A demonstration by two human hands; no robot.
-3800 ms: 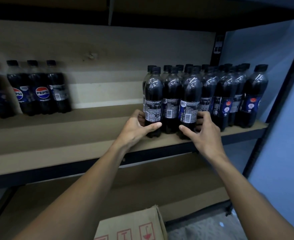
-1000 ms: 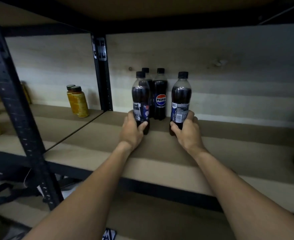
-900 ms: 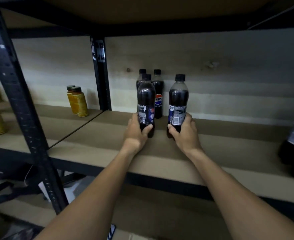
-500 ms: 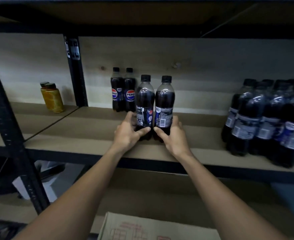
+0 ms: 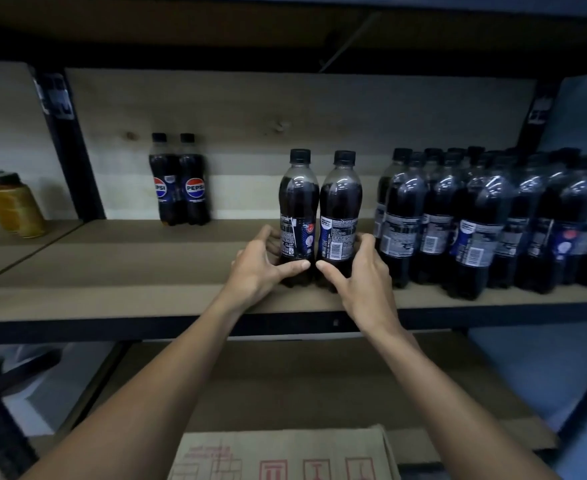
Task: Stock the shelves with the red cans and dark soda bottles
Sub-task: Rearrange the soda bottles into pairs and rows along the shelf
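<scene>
1. Soda bottles, two of them, are standing upright and touching each other near the front edge of the shelf (image 5: 112,271), about midway along it: the left bottle (image 5: 298,209) and the right bottle (image 5: 341,213).
2. The left hand (image 5: 264,261) is gripping the left bottle low on its body, thumb curling across the front; the right hand (image 5: 361,268) is gripping the right bottle likewise.
3. A packed block of bottles (image 5: 475,220) is filling the right end of the shelf; the held two are sitting just beside it.
4. A pair of bottles (image 5: 179,181) is standing at the back edge toward the left end, well apart.
5. Stocking is looking partly done: the block is covering only the right end, and no red cans are showing.
6. A cardboard box (image 5: 285,455) is showing below the front edge, contents hidden; yellow containers (image 5: 15,206) are standing beyond the left post.
</scene>
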